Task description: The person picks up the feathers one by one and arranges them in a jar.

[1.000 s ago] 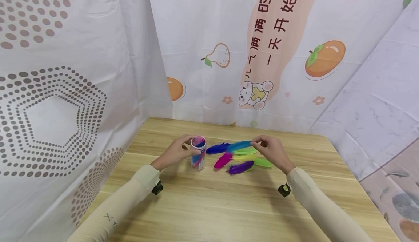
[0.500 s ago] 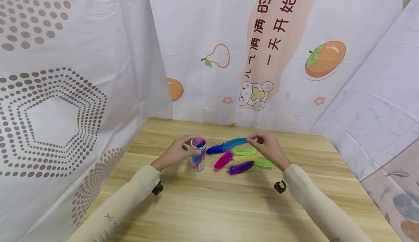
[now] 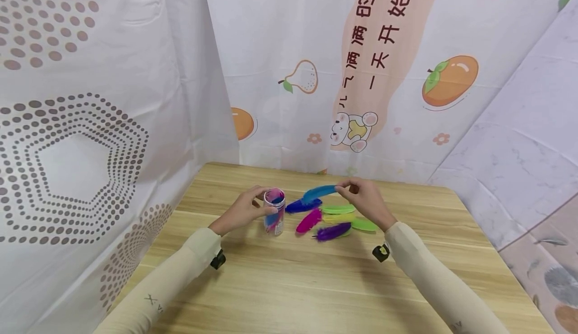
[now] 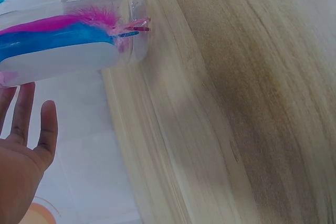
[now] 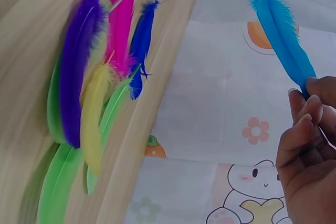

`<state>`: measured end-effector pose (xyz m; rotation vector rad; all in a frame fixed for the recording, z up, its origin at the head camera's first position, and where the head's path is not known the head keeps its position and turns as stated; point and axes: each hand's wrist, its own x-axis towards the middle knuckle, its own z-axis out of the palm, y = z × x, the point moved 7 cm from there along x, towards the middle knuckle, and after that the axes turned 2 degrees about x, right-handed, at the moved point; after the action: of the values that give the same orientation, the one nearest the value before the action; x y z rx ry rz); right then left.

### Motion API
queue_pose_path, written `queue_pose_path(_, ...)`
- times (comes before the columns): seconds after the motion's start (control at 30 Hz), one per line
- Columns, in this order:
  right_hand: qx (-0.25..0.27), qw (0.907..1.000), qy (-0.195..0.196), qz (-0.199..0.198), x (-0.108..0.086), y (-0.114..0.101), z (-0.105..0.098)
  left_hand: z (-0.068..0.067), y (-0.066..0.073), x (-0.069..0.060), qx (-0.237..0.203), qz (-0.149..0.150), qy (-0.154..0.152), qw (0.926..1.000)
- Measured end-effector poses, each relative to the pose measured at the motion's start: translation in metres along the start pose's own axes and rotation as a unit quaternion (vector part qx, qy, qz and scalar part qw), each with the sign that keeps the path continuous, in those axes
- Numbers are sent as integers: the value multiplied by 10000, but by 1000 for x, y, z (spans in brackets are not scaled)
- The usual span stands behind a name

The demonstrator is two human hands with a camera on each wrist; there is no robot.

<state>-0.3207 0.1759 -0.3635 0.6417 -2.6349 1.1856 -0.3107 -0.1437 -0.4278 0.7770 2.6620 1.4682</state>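
A clear plastic jar (image 3: 274,223) stands upright on the table, with pink and blue feathers (image 4: 58,38) inside it. My left hand (image 3: 241,211) grips the jar near its mouth, thumb on the near side. Between thumb and fingertips, my right hand (image 5: 310,140) pinches a light blue feather (image 5: 286,40) by one end. In the head view that feather is held above the table, its free end pointing left toward the jar and over a dark blue feather (image 3: 298,206). The right hand is to the right of the jar, apart from it.
Between the hands lie a magenta feather (image 3: 309,221), a purple feather (image 3: 333,231), a yellow feather (image 5: 93,114) and several green feathers (image 5: 59,182), some overlapping. The wooden table (image 3: 289,284) ends at a printed curtain (image 3: 280,123) behind and a dotted curtain (image 3: 72,163) on the left.
My right hand has moved left and slightly away from me, bringing the light blue feather off the pile and closer to the jar. The left hand and jar have stayed in place.
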Motion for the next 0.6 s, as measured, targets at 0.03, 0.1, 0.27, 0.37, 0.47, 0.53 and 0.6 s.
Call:
queue_pose_path(0.03, 19, 10000, 10, -31, 1, -2, 0, 0, 0, 0, -7, 4, -9, 10000)
queue_pose_path(0.1, 41, 10000, 32, -74, 2, -5, 1, 0, 0, 0, -23, 12, -21, 10000)
queue_pose_path(0.27, 59, 9999, 61, -114, 5, -10, 2, 0, 0, 0, -5, 5, -8, 10000)
queue_pose_path(0.37, 100, 9998, 48, -139, 7, -13, 3, 0, 1, 0, 15, -27, 4, 10000)
queue_pose_path(0.47, 146, 9997, 72, -163, 8, -17, 4, 0, 1, 0, 34, -66, 4, 10000)
queue_pose_path(0.53, 165, 9997, 110, -165, 9, -20, 4, 0, 1, -1, 28, -70, -6, 10000)
queue_pose_path(0.6, 160, 9996, 119, -188, 10, -23, 5, 0, 2, -1, 26, -58, -9, 10000)
